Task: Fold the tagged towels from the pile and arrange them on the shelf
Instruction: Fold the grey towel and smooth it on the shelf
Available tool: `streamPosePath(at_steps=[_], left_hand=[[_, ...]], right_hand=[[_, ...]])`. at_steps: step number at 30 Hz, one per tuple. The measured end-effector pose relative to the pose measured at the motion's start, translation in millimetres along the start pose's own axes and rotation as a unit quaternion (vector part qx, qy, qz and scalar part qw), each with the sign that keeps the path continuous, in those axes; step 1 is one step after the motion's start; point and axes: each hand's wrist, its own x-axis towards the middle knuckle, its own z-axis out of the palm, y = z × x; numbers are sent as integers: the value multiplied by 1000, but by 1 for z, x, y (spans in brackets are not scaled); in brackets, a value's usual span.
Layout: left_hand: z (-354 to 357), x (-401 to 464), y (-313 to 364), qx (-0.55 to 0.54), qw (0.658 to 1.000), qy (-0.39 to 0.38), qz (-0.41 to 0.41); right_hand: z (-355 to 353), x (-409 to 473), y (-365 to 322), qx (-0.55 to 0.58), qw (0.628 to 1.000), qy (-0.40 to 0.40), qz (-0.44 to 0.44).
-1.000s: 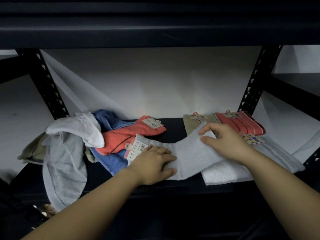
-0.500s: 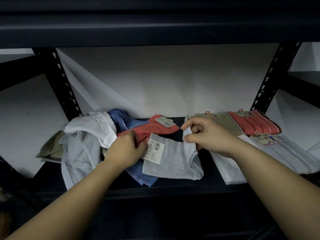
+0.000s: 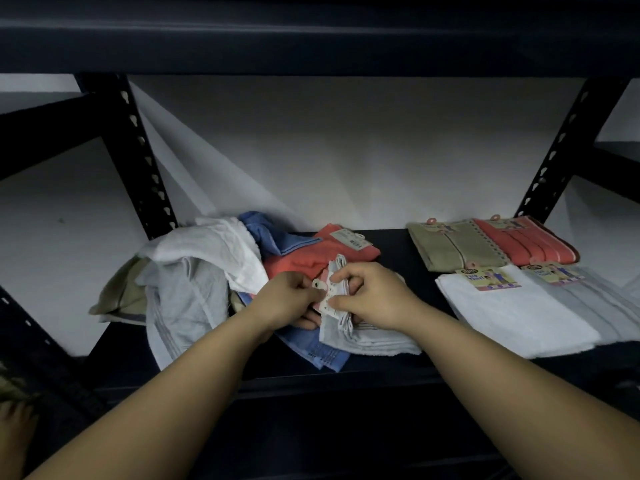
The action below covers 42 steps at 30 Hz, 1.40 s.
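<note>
The grey towel [image 3: 360,336] is folded small at the shelf's [image 3: 398,244] front edge, just right of the messy pile [image 3: 221,271], long side running left-right. Both hands sit on its left end: left hand [image 3: 289,297] pinches the paper tag [image 3: 327,299], right hand [image 3: 375,296] grips tag and fold. The folded row [image 3: 519,271] lies off right, so the right hand's nearer, I'd say.

On the shelf [image 3: 398,244], the towel pile [image 3: 207,271] lies left; four folded towels [image 3: 512,271] lie right of it, two behind two; both hands meet between, at the pile's right edge, over another folded towel [image 3: 367,336].
</note>
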Motion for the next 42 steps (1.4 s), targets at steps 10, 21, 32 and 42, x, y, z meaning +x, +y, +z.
streamPosePath(at_steps=[10,21,32,42], left_hand=[[1,0,10,-105,994,-22,14],[24,12,41,-158,978,-39,132],[53,24,66,-132,964,-158,171],[138,20,104,-292,939,-84,161]], right_hand=[[9,-21,10,-18,998,33,-42],[-13,-43,11,78,980,137,-117],[-102,-61,26,297,948,110,-37],[-148,-97,78,316,938,106,91]])
